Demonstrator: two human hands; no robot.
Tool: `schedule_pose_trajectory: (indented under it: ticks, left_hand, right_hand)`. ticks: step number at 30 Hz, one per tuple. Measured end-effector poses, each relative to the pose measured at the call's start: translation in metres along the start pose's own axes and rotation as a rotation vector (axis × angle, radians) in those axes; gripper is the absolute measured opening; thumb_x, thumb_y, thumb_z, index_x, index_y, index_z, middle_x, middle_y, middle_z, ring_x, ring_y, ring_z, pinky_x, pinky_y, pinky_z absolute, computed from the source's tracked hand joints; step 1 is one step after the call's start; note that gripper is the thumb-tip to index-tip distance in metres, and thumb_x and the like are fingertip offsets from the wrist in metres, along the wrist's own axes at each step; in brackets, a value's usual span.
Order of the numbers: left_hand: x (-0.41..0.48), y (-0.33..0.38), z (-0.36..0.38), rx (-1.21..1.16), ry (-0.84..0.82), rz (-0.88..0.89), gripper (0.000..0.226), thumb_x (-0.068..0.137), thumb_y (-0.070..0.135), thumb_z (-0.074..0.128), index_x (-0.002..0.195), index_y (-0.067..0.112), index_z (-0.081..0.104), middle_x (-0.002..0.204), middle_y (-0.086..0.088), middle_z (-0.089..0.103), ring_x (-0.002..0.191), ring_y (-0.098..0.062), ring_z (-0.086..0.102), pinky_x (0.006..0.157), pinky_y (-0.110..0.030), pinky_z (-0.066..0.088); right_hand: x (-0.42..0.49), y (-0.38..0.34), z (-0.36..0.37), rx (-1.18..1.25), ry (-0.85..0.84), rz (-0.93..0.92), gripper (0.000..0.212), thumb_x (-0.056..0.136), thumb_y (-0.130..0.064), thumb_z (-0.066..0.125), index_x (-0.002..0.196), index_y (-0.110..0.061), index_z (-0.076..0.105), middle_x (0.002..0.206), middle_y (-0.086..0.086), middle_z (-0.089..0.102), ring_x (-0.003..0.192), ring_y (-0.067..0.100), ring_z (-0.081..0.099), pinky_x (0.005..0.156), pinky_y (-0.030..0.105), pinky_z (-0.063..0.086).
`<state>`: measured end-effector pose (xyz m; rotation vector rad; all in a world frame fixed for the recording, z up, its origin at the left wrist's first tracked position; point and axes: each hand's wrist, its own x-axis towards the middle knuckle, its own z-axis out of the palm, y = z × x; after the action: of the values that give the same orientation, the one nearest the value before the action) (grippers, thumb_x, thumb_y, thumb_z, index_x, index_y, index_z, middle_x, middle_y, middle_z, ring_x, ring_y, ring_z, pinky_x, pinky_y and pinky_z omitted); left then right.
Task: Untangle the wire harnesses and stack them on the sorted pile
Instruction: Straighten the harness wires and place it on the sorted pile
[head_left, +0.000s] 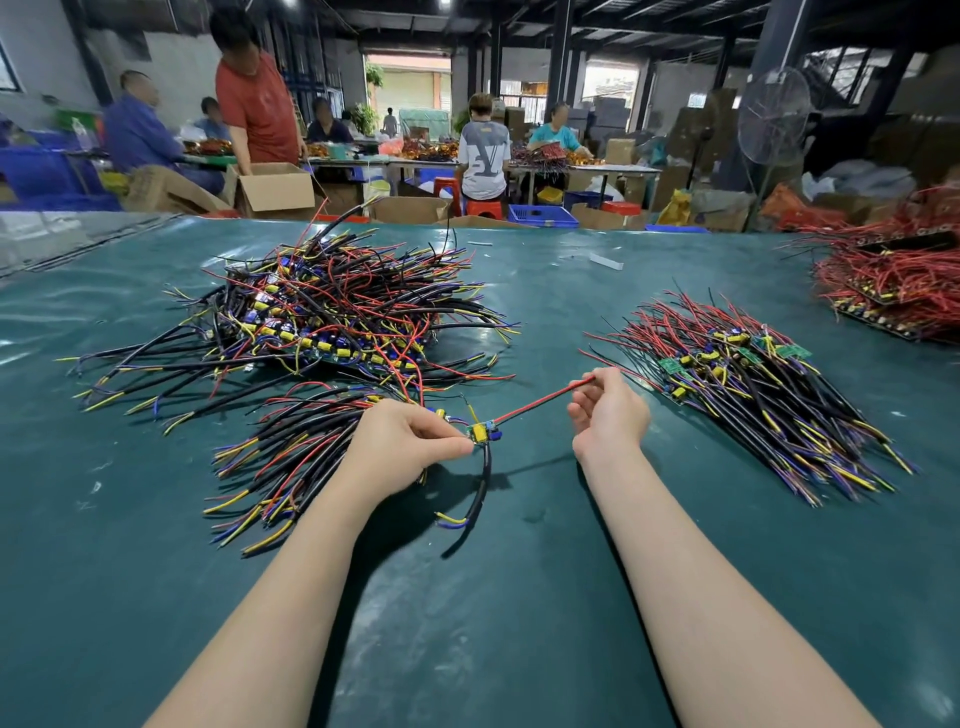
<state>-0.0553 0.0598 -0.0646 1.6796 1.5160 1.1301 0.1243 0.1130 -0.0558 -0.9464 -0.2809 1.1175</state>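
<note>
left hand (410, 441): pinches the small board of one wire harness (483, 432), just above the table (467, 623)
right hand (610, 415): fingers curled round the far end of the red wire (535, 402), stretched taut from the board
black cable (485, 483): hangs down from the board
tangled pile (337, 312): beyond the left hand
sorted pile (753, 384): right of the right hand, apart from the harness

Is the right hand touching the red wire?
Touching. The head view shows the right hand pinching the end of the red wire that runs to the little board in the left hand.
</note>
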Motion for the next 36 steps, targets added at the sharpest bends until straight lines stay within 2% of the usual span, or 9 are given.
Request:
schedule_pose_trajectory:
  ticks: [11, 14, 16, 18, 21, 24, 28, 33, 36]
  left_hand:
    - [-0.007, 0.004, 0.001, -0.099, -0.12, 0.0, 0.032, 0.067, 0.009, 0.08, 0.048, 0.032, 0.07, 0.05, 0.01, 0.064, 0.047, -0.001, 0.051, 0.05, -0.014, 0.038]
    - [-0.006, 0.003, 0.0, -0.123, -0.042, -0.002, 0.033, 0.068, 0.009, 0.079, 0.047, 0.031, 0.069, 0.051, 0.011, 0.064, 0.049, -0.001, 0.052, 0.052, -0.014, 0.039]
    - [-0.005, 0.002, -0.002, -0.134, 0.064, 0.012, 0.033, 0.069, 0.008, 0.079, 0.047, 0.031, 0.068, 0.05, 0.011, 0.064, 0.049, 0.002, 0.053, 0.053, -0.01, 0.04]
    - [-0.002, 0.003, -0.001, -0.145, 0.152, 0.022, 0.031, 0.069, 0.009, 0.079, 0.05, 0.03, 0.068, 0.048, 0.011, 0.063, 0.049, 0.001, 0.054, 0.053, -0.01, 0.041]
    - [0.001, 0.006, 0.002, -0.181, 0.208, 0.026, 0.027, 0.07, 0.009, 0.079, 0.053, 0.027, 0.067, 0.047, 0.015, 0.062, 0.046, 0.005, 0.054, 0.052, -0.008, 0.041]
    - [0.002, 0.008, 0.004, -0.165, 0.19, 0.042, 0.024, 0.07, 0.008, 0.078, 0.055, 0.024, 0.069, 0.047, 0.015, 0.063, 0.047, 0.004, 0.055, 0.053, -0.009, 0.042]
    - [0.0, 0.008, 0.005, -0.158, 0.111, 0.05, 0.025, 0.069, 0.007, 0.079, 0.053, 0.025, 0.069, 0.046, 0.013, 0.062, 0.047, 0.003, 0.052, 0.051, -0.008, 0.039]
    - [-0.003, 0.008, 0.003, -0.173, -0.007, 0.014, 0.031, 0.068, 0.008, 0.08, 0.047, 0.028, 0.07, 0.053, -0.001, 0.063, 0.055, -0.016, 0.047, 0.057, -0.026, 0.034]
    - [-0.006, 0.011, 0.003, -0.124, -0.106, 0.043, 0.026, 0.069, 0.007, 0.079, 0.051, 0.025, 0.071, 0.044, 0.01, 0.059, 0.041, 0.001, 0.044, 0.047, -0.011, 0.032]
  right_hand:
    - [0.005, -0.003, -0.005, 0.132, 0.065, 0.071, 0.027, 0.083, -0.007, 0.048, 0.057, -0.008, 0.044, 0.032, -0.003, 0.047, 0.024, 0.007, 0.026, 0.033, 0.009, 0.015]
    - [0.003, 0.002, -0.004, 0.13, -0.041, 0.066, 0.034, 0.092, -0.022, 0.049, 0.061, -0.009, 0.05, 0.041, 0.0, 0.055, 0.025, 0.006, 0.032, 0.031, 0.01, 0.018]
    - [-0.004, 0.008, 0.002, -0.004, -0.128, 0.056, 0.046, 0.094, -0.042, 0.045, 0.064, -0.01, 0.056, 0.042, -0.003, 0.058, 0.026, 0.004, 0.039, 0.031, 0.01, 0.022]
    - [-0.015, 0.016, 0.01, -0.202, -0.206, 0.04, 0.052, 0.093, -0.048, 0.043, 0.061, -0.01, 0.059, 0.04, -0.004, 0.057, 0.027, 0.004, 0.04, 0.032, 0.01, 0.022]
    - [-0.033, 0.027, 0.019, -0.415, -0.412, 0.021, 0.035, 0.09, -0.03, 0.056, 0.059, -0.012, 0.061, 0.04, -0.007, 0.053, 0.032, 0.004, 0.039, 0.031, 0.012, 0.02]
    - [-0.042, 0.033, 0.023, -0.407, -0.519, 0.022, 0.026, 0.086, -0.007, 0.058, 0.06, -0.009, 0.06, 0.039, -0.006, 0.05, 0.031, 0.003, 0.035, 0.032, 0.012, 0.02]
    - [-0.036, 0.029, 0.022, -0.327, -0.392, 0.085, 0.025, 0.082, 0.003, 0.056, 0.058, -0.005, 0.057, 0.036, -0.007, 0.048, 0.029, 0.001, 0.034, 0.032, 0.011, 0.02]
    - [-0.017, 0.014, 0.013, -0.215, -0.216, 0.113, 0.028, 0.087, 0.0, 0.053, 0.059, -0.004, 0.056, 0.031, -0.007, 0.045, 0.025, 0.001, 0.032, 0.029, 0.01, 0.019]
    - [-0.004, 0.006, 0.005, -0.16, -0.097, 0.083, 0.028, 0.086, 0.001, 0.054, 0.058, -0.005, 0.055, 0.031, -0.006, 0.046, 0.024, 0.002, 0.033, 0.028, 0.011, 0.02]
